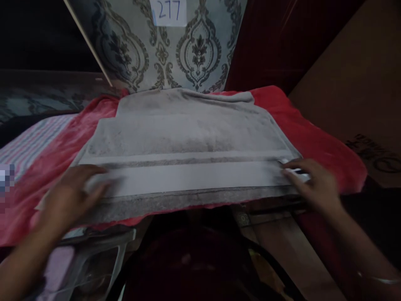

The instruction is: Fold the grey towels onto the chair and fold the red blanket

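A grey towel (188, 129) lies spread out, with two pale bands running across it near its front edge. My left hand (67, 194) is over the towel's front left part, thumb and fingers apart, the fingertips smeared by motion near the wide white band (188, 177). At the towel's right edge, my right hand (316, 184) has its thumb and forefinger drawn close together at the end of that band. Something small and white shows at these fingers, and it looks like the towel's edge, though blur hides its exact form.
Under the towel is a red plush cloth (326, 150), with a striped cloth (40, 136) at the left. Behind stand a patterned wall (163, 54) with a paper marked 277 (169, 12) and a brown cardboard box (354, 96). A clear plastic container (120, 255) is below.
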`<state>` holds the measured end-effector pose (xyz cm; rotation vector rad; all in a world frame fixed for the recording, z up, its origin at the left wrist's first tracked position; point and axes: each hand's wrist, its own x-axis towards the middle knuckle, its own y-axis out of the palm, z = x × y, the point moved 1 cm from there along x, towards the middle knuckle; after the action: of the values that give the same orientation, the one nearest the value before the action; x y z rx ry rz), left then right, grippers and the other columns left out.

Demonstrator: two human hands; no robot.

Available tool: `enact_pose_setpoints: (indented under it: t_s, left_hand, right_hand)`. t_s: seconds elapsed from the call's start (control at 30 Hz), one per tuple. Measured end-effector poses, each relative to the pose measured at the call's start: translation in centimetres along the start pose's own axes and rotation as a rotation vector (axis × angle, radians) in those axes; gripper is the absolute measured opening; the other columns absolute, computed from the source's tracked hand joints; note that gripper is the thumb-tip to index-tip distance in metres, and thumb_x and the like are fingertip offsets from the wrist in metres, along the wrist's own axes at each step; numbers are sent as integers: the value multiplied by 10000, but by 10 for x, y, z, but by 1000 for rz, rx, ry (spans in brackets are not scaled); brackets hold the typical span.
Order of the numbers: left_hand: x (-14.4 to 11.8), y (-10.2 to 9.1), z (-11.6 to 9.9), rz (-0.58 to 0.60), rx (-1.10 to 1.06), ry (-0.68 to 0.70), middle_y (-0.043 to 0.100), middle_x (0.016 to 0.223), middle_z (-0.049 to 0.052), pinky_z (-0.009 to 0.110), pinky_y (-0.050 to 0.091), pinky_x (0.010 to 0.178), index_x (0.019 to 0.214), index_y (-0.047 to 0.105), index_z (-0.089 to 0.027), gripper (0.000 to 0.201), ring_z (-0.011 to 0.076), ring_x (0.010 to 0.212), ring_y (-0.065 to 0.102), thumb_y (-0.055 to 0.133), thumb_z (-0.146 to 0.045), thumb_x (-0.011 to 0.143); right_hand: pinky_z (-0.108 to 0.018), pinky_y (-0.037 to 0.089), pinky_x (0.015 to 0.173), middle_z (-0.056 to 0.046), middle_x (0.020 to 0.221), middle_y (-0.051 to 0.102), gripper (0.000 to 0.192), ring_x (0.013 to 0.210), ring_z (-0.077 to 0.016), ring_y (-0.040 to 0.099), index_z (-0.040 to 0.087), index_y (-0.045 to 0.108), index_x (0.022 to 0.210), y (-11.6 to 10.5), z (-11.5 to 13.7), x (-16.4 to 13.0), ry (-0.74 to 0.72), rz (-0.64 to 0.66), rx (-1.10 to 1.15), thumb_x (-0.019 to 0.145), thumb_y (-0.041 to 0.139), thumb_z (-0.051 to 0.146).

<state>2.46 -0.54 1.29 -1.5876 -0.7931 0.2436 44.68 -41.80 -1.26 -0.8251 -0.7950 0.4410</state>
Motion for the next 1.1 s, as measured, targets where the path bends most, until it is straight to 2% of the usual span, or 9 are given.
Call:
enact_pose_setpoints:
  t_s: [0.07, 0.2, 0.37, 0.57, 0.73, 0.83, 0.97, 1.03, 1.1]
  left_hand:
    - [2, 23, -37, 61, -109, 290, 659, 1191, 98, 443, 473, 1014, 1097, 648, -230, 409, 273, 1127, 602, 462, -554, 930]
    - [3, 54, -74, 127, -107, 456, 651, 1272, 114, 459, 475, 1020, 1164, 662, -228, 346, 280, 1182, 587, 519, -455, 945]
    - [3, 60, -68, 111, -89, 479, 675, 1236, 122, 461, 514, 984, 1159, 686, -216, 325, 278, 1150, 617, 503, -406, 969]
    - [-4, 72, -61, -60, 33, 577, 714, 1190, 100, 417, 534, 984, 1153, 707, -229, 294, 248, 1133, 652, 483, -194, 966]
    - [-9, 77, -66, -236, 110, 711, 736, 990, 89, 362, 565, 860, 1082, 709, -193, 329, 219, 945, 673, 480, -46, 897]
    - [-13, 76, -71, -269, 90, 685, 724, 920, 71, 353, 567, 796, 1018, 701, -194, 325, 206, 861, 655, 456, -27, 884]
    - [-7, 62, -69, -69, -93, 561, 712, 921, 60, 321, 565, 762, 915, 684, -223, 238, 189, 854, 657, 455, -167, 951]
    - [11, 50, -70, 21, -140, 502, 726, 1011, 65, 318, 568, 806, 962, 692, -232, 257, 190, 935, 677, 437, -255, 985]
    - [42, 39, -75, 68, -104, 438, 695, 1235, 100, 377, 540, 966, 1179, 668, -220, 318, 226, 1134, 652, 436, -339, 997]
  right_hand:
    - [-408, 535, 862, -98, 1088, 692, 248, 1054, -263, 634, 247, 701, 962, 26, 44, -7, -211, 144, 150, 936, 550, 443]
    - [-473, 514, 942, -102, 1176, 662, 188, 1113, -269, 603, 251, 674, 1067, 70, 81, -12, -378, 235, 252, 964, 552, 351]
    - [-496, 516, 929, -100, 1186, 667, 164, 1112, -273, 606, 240, 655, 1092, 86, 71, -11, -432, 226, 201, 978, 546, 287]
    - [-482, 538, 923, -103, 1182, 674, 219, 1114, -268, 608, 235, 655, 1152, 90, 76, -18, -542, 172, 76, 980, 522, 207]
    - [-387, 556, 796, -80, 934, 689, 221, 893, -224, 626, 210, 662, 1039, 102, 78, -24, -663, 27, 79, 944, 501, 92]
    - [-369, 537, 729, -68, 854, 663, 186, 811, -215, 610, 210, 639, 946, 103, 78, -24, -660, -12, 86, 948, 492, 95]
    - [-308, 505, 614, -40, 749, 614, 238, 703, -182, 597, 219, 589, 805, 91, 80, -6, -587, 147, 157, 996, 451, 185]
    - [-315, 537, 658, -53, 824, 662, 241, 761, -190, 641, 223, 634, 890, 86, 81, 19, -535, 178, 129, 1019, 435, 262]
    - [-386, 568, 819, -91, 1042, 705, 278, 952, -233, 671, 230, 655, 1141, 90, 81, 55, -524, 159, 53, 1024, 430, 344]
